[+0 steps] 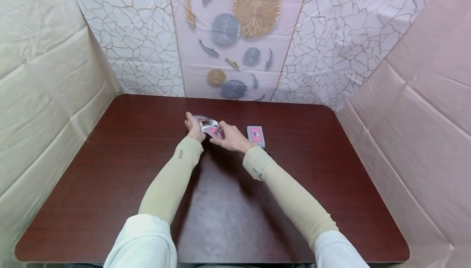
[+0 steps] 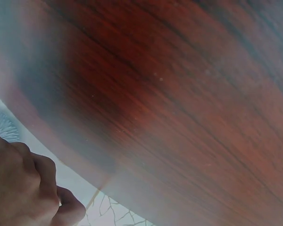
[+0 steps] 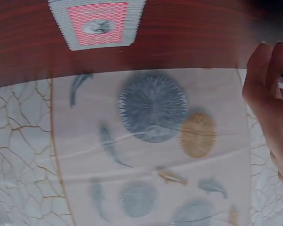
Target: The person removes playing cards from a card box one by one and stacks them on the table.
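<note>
In the head view, my left hand (image 1: 195, 129) holds a shiny, silvery box-like piece (image 1: 207, 120) with a pale edge, its fingers along the left side. In the left wrist view the same hand (image 2: 21, 188) shows bent fingers, and what it grips is hidden. Red-patterned playing cards (image 1: 213, 132) lie between the two hands, right against the shiny piece. My right hand (image 1: 229, 136) pinches them from the right. At the right edge of the right wrist view, that hand (image 3: 271, 99) has its fingertips together, with a sliver of pink beside them.
A squared stack of playing cards (image 1: 255, 135) with a pink back and grey border lies on the dark red wooden table (image 1: 128, 170), right of my right hand. A patterned backdrop (image 1: 147, 35) stands behind the table, with beige cloth walls on both sides.
</note>
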`<state>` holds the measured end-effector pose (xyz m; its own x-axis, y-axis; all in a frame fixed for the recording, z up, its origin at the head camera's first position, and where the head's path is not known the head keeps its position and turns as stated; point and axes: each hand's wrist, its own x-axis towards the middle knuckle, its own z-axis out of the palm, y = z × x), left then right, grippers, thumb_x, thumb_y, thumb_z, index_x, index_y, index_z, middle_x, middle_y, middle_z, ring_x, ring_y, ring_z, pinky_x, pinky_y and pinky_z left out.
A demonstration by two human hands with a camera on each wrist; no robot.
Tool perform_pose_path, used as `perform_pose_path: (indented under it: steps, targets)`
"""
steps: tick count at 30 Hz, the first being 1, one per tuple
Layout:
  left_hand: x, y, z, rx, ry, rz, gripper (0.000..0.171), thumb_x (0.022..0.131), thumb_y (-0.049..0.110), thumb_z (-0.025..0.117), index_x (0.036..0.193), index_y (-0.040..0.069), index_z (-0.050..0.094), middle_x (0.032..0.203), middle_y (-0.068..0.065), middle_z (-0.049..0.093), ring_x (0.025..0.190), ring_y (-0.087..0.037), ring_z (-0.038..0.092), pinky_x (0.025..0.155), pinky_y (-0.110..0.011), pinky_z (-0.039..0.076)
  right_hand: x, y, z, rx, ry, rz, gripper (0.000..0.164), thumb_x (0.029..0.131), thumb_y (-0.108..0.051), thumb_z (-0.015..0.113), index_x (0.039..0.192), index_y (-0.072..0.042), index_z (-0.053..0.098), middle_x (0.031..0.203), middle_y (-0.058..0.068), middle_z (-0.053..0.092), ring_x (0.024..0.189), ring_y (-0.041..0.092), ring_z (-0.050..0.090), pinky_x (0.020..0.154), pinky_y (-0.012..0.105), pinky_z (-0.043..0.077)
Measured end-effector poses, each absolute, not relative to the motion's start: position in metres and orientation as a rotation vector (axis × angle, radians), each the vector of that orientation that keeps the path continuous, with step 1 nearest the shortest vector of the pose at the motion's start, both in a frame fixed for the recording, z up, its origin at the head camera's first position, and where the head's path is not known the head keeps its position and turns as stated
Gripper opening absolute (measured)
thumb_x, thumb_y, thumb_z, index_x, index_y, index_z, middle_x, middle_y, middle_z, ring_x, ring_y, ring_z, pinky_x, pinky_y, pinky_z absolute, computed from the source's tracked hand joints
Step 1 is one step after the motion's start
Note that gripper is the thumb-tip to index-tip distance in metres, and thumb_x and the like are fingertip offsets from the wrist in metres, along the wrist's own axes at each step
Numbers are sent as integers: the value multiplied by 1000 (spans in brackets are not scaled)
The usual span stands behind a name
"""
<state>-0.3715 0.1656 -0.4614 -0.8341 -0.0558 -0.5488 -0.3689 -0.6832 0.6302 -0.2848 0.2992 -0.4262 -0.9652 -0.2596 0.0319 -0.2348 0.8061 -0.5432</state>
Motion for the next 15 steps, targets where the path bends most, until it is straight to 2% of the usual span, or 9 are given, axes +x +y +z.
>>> perform_pose_path:
  steps: [3,5,10,12,15]
  targets:
    - [-371,163,-460,-837,1146,2590,65,101,53,30,155,31,2,160,-2,17,141,-15,28,117,-28,27,-287,307,-428,-368,2963,-861,46,85,-27,72,121,-8,51,113,14,62,108,28,55,95,38,45]
    - [-371,161,-458,-832,1122,2578,62,101,52,30,154,32,7,155,-4,27,136,-16,37,113,-30,34,-289,315,-431,-317,3005,-845,49,86,-25,71,126,-8,49,114,16,59,113,32,49,97,42,43]
    - [-372,159,-455,-694,1076,2509,59,101,54,25,146,17,31,129,-10,52,116,-24,55,98,-39,46,-295,342,-443,-55,3164,-818,51,89,-31,66,128,-5,45,115,21,52,110,37,47,92,48,44]
    - [-373,160,-455,-637,1053,2471,63,101,56,24,143,11,36,126,-11,54,116,-26,56,102,-41,46,-296,354,-449,82,3220,-779,52,90,-36,64,127,-6,43,115,21,50,107,37,47,88,50,46]
    - [-374,161,-456,-590,1014,2435,67,101,58,24,146,9,35,135,-14,51,125,-28,52,110,-43,41,-296,371,-458,259,3265,-678,54,91,-42,61,125,-6,42,112,21,48,105,37,46,84,51,48]
